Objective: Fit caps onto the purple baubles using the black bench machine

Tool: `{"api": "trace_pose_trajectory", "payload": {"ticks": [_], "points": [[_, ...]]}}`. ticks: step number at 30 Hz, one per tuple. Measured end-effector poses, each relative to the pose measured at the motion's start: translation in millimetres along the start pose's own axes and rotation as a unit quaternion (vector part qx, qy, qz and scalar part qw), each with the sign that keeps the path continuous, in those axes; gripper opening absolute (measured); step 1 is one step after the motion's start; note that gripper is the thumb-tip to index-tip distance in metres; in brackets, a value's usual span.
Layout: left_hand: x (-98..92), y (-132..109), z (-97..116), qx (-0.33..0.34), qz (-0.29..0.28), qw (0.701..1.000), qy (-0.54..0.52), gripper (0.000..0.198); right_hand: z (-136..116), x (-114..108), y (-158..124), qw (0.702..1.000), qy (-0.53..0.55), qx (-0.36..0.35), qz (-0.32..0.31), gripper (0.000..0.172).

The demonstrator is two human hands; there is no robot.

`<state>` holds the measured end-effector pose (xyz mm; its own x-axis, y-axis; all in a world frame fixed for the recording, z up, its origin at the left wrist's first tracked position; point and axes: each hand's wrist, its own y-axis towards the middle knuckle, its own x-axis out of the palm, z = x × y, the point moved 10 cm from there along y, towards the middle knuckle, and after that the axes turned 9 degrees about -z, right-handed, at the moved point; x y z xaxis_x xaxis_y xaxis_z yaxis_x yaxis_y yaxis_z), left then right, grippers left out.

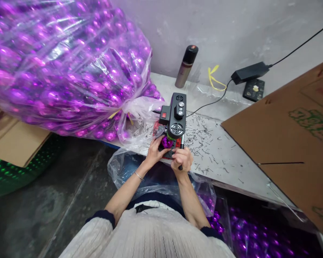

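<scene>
Here's the purple ball [167, 142] at the centre of my clock, tucked under the near end of the black machine [177, 114], whose body stretches away towards one o'clock. My left hand [154, 150] comes in from eight o'clock, fingers on the ball's left side and thumb across the near side, pinched together on that shiny skin. Over at four o'clock, my right hand [183, 157] is wrapped tight round the black handle [180, 167], its end poking out below the fist. From out here I read the ball as very light, a thin hollow shell, stiff until it cracks or dents, and slick as glass with that mirror finish. So I'd want hold of it low and round its widest part, soft pads on opposite sides, no hard squeeze, and fingertips well out from under the machine's head. The underside is hidden from me, so I can't honestly say whether it sits in a cup or rests on the fingers alone. Thin wire scraps [204, 143] litter the tabletop [247, 184] at three o'clock, nasty for a bright surface, and up at ten o'clock bulges the clear sack [70, 71], packed with more shiny purple balls.
</scene>
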<state>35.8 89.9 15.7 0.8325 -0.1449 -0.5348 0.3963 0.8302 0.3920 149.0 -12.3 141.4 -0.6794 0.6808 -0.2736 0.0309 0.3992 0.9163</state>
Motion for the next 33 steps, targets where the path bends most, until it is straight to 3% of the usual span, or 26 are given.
{"api": "trace_pose_trajectory", "payload": {"ticks": [4,7,13,17,20,22,24,26,29,31,33], "points": [[0.1,1,-2,-0.010,-0.006,1.000,-0.006,0.063,-3,6,0,0.999,-0.017,-0.029,-0.029,0.027],[1.9,4,-6,-0.032,-0.015,0.999,-0.013,0.063,-5,-2,13,1.000,-0.006,-0.025,-0.016,0.029],[-5.9,-2,-2,-0.049,-0.007,0.999,-0.024,0.066,-10,-14,65,0.997,-0.012,0.061,-0.053,0.025],[-21.5,-40,25,0.014,0.008,1.000,0.026,0.073,-13,-14,72,0.995,-0.013,0.073,-0.072,0.025],[-12.3,-80,53,0.111,-0.056,0.989,0.079,0.075,-15,-13,64,0.996,0.004,0.055,-0.070,0.024],[-2.4,-102,61,0.137,-0.096,0.979,0.117,0.075,-15,-13,59,0.997,0.006,0.048,-0.068,0.023],[0.0,-110,61,0.140,-0.102,0.975,0.137,0.075,-13,-12,55,0.996,0.005,0.045,-0.072,0.023],[-9.9,-101,56,0.133,-0.076,0.978,0.140,0.063,-12,-11,53,0.996,0.005,0.044,-0.077,0.022],[-51.3,-57,30,0.054,0.000,0.984,0.171,0.032,-12,-11,51,0.996,0.006,0.046,-0.073,0.022],[-87.6,-18,3,-0.025,0.043,0.976,0.211,0.032,-11,-12,50,0.997,0.005,0.050,-0.064,0.022],[-114.8,20,-25,-0.099,0.035,0.962,0.254,0.038,-12,-12,50,0.997,0.004,0.050,-0.061,0.023]]}}
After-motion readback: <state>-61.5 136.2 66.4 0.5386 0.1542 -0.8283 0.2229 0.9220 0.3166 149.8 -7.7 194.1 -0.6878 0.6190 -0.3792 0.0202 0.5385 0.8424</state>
